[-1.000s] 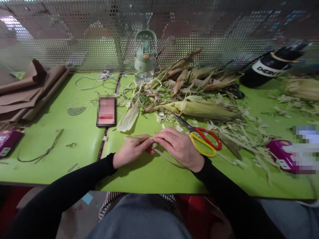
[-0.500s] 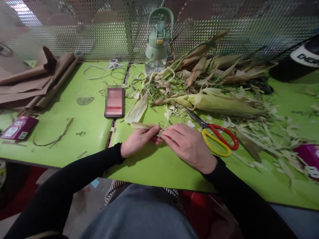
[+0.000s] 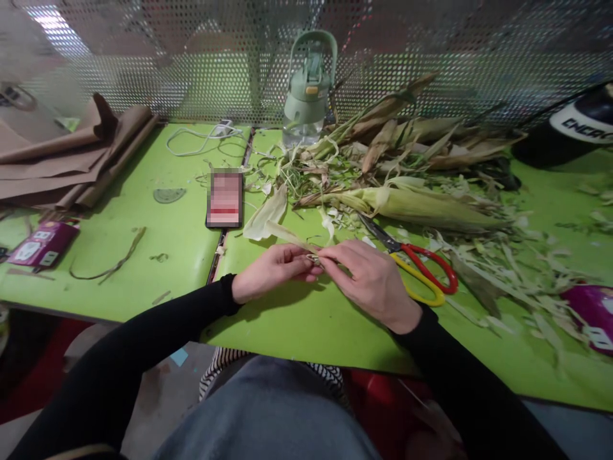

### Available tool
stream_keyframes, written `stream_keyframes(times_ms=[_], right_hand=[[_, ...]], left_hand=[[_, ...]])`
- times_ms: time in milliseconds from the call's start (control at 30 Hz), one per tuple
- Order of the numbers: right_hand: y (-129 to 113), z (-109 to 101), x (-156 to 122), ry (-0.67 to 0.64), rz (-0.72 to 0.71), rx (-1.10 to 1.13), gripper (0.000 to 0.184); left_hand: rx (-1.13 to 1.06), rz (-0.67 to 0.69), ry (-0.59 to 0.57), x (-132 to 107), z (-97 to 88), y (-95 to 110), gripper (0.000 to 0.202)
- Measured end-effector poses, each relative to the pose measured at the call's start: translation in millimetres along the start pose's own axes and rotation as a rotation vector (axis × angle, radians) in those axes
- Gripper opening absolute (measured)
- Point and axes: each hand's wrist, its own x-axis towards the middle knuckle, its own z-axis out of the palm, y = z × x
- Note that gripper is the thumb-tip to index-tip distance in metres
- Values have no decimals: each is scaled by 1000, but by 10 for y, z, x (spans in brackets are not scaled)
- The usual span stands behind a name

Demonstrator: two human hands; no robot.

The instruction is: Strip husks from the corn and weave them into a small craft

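Close to the table's front edge, my left hand (image 3: 275, 268) and my right hand (image 3: 366, 275) meet over a pale corn husk strip (image 3: 290, 235). Both hands pinch it between thumb and fingers, and its far end points up and left. The fingers partly hide the part between them. Just beyond lies a wider loose piece of husk (image 3: 265, 214). Scissors (image 3: 412, 259) with one red and one yellow handle rest beside my right hand, blades angled away to the left. Behind them lies a pale green corn husk bundle (image 3: 421, 207).
Dry husks (image 3: 407, 128) and shreds cover the back and right. A water bottle (image 3: 306, 96) stands by the perforated screen (image 3: 215, 70). Leftward are a phone (image 3: 225, 198), a white cable (image 3: 191, 140), a protractor (image 3: 169, 195), brown paper (image 3: 71, 160) and a purple box (image 3: 43, 243).
The husk strip's far end has swung up and to the right, and the fingers of both hands have shifted on it. The view has moved slightly.
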Motion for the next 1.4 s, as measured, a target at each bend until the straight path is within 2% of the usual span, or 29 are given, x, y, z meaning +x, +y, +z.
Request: stream_keyframes(times_ms=[167, 300, 467, 600, 700, 867, 933, 1167, 1300, 1400], right_hand=[[8, -41, -3, -85, -54, -68, 13], [20, -45, -2, -127, -68, -4, 15], [17, -51, 9, -118, -14, 97, 18], [6, -61, 9, -73, 24, 156, 16], [-22, -59, 10, -82, 90, 254, 12], [-84, -54, 14, -43, 306, 370, 10], [-96, -58, 17, -55, 344, 400, 10], [-68, -72, 21, -181, 267, 348, 10], [-79, -53, 17, -151, 189, 264, 11], [-84, -42, 16, -129, 164, 225, 13]], left_hand=[[107, 17, -32, 49, -30, -120, 30], [171, 21, -52, 49, -34, -145, 28], [167, 70, 21, 16, -23, -100, 24], [171, 63, 19, -1, 3, -45, 21], [210, 53, 29, -13, 29, -12, 18], [220, 51, 50, -23, 59, -10, 19], [227, 56, 53, -22, 58, -23, 20], [304, 69, 72, -20, 58, -72, 27], [387, 107, 54, -21, 69, -112, 28], [367, 111, 19, -18, 57, -125, 30]])
